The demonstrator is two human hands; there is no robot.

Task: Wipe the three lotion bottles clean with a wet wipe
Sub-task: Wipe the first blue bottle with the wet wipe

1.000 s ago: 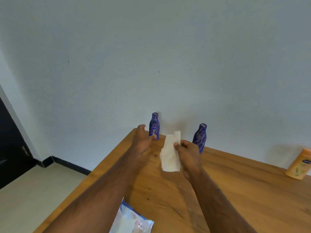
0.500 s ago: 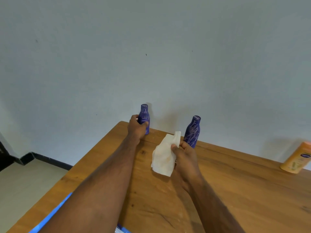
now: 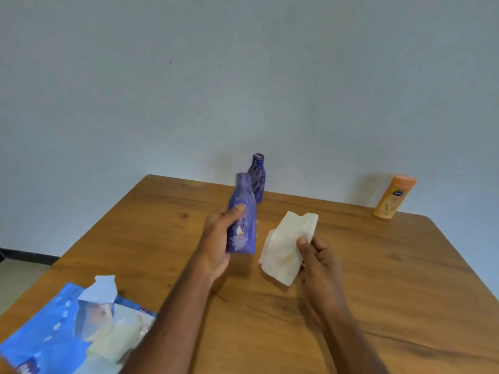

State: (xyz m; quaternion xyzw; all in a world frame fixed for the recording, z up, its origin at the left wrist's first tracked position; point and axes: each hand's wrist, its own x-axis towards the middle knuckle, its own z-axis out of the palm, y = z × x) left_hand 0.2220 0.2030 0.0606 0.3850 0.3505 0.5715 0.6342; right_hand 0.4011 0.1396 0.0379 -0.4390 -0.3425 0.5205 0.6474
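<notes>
The left hand (image 3: 216, 238) has its fingers wrapped round a blue bottle (image 3: 242, 217), raised above the bench (image 3: 378, 279). The right hand (image 3: 320, 259) pinches a white wipe (image 3: 286, 244) just beside it. A second blue bottle (image 3: 257, 177) stands behind at the far edge; an orange bottle (image 3: 394, 197) stands far right.

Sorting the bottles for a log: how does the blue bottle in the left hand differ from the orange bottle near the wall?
The blue bottle is gripped by the left hand, lifted and tilted; the orange bottle stands untouched on the table. The blue bottle narrows to a neck; the orange bottle is wide and flat-topped. Both are closed.
</notes>
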